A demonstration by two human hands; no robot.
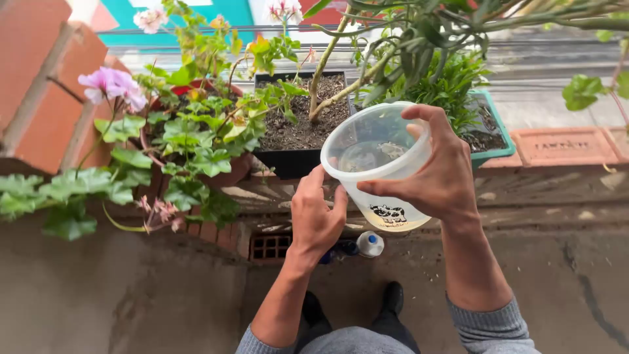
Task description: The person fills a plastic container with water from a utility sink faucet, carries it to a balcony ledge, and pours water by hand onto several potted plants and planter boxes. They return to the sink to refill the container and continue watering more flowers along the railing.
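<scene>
Concrete floor (131,295) fills the bottom half, grey and stained, open room left and right of the person's legs. Brick ledge (563,147) runs along its far edge, with a brick wall corner (39,78) upper left.

Plants on the ledge, left to right: geranium (190,131) with pink blooms, leaves overhanging the ledge edge; black square pot (288,160) of dark soil with a woody stem leaning right; teal planter (495,141), mostly hidden behind the tub and right hand. One ledge brick on the right has stamped lettering, a reddish rectangle lying flat.

Clear plastic tub (373,164) is held in the air in front of the black pot, tilted so its mouth faces the camera, a little water pooled inside. Small black-and-white picture label low on its wall. White rim sits just in front of the pot's near right corner; can't tell if they touch.

Right hand (445,174) is wrapped around the tub's right side, fingers over the rim on top, thumb along the side wall. Firm hold.

Left hand (318,216) is just beside the tub's lower left, fingers loosely curled, holding nothing; fingertips close to the wall, contact unclear.

Floor drain grate (270,248) sits at the ledge base. Small white bottle with blue cap (370,244) lies on the floor below the tub, near the black shoes (393,298).
</scene>
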